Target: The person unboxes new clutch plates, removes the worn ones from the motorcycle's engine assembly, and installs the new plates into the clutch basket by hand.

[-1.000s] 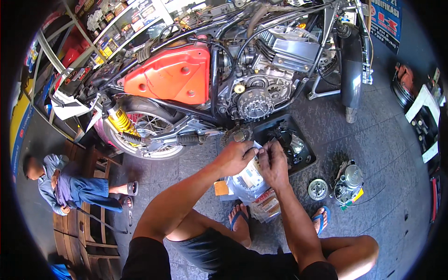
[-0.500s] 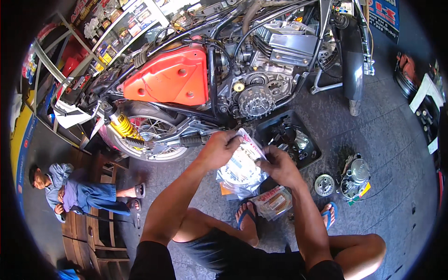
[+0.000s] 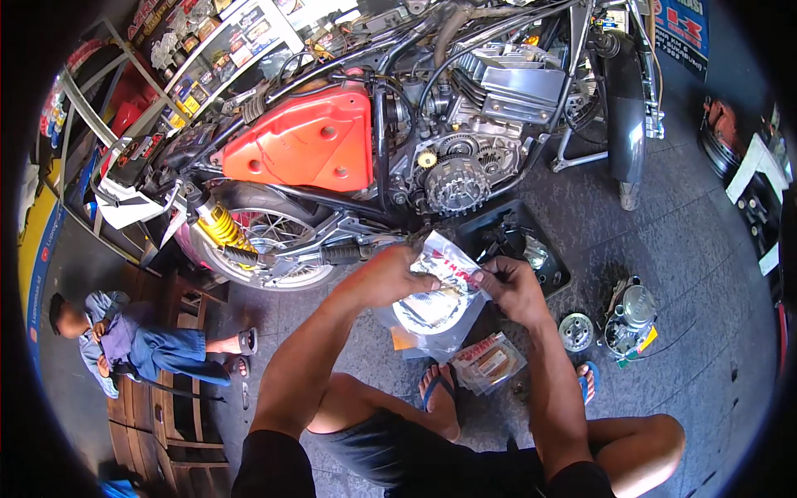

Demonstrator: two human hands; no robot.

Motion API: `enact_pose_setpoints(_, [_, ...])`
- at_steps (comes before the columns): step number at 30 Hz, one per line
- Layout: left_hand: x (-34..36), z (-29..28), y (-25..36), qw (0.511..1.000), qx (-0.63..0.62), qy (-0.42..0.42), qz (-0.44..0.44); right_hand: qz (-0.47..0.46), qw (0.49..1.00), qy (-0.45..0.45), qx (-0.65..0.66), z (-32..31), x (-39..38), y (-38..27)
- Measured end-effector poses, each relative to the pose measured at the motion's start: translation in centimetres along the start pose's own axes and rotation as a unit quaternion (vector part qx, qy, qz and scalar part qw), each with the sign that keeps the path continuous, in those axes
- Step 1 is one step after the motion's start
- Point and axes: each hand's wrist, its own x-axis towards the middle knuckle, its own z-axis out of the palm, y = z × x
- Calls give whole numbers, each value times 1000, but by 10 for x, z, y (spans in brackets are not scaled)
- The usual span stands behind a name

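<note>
A clear plastic packet [image 3: 436, 311] with red print and a round, pale thing inside hangs between my two hands. Glare hides what exactly the packet contains. My left hand [image 3: 397, 275] grips its upper left part, thumb laid across the front. At the upper right edge, my right hand [image 3: 513, 288] pinches the plastic. Beyond my hands stands a motorcycle whose engine [image 3: 490, 153] is uncovered, with a round clutch basket [image 3: 457, 184] exposed. Below the held packet, more flat plastic packets [image 3: 490, 363] lie on the floor between my feet.
A black tray [image 3: 558, 257] with loose parts sits just past my right hand. On the floor at right are a round metal plate [image 3: 576, 332] and an engine cover [image 3: 634, 319]. Someone in blue [image 3: 170, 342] sits on a wooden bench [image 3: 133, 407] at left.
My right hand has shifted slightly right and up along the packet. The packet's top edge now shows more and its plastic is spread wider. My left hand has moved slightly.
</note>
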Motion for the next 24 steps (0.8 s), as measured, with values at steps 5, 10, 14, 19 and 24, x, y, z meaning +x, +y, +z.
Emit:
enact_pose_setpoints(5, [5,2,-11,999,-34,12,11,2,1000,12,-9,2,1,7])
enact_pose_setpoints(10, [-5,-3,-10,980,-190,24,45,-65,992,-35,-102,10,-10,-4])
enact_pose_setpoints(14, [-8,-5,-18,995,-98,6,22,-95,992,-46,-75,9,-10,-4])
enact_pose_setpoints(19, [-16,-3,-2,997,-50,-37,37,35,985,-83,145,-15,-8,14])
enact_pose_setpoints(24, [-15,-4,-5,996,-82,2,34,-43,996,22,75,12,-10,14])
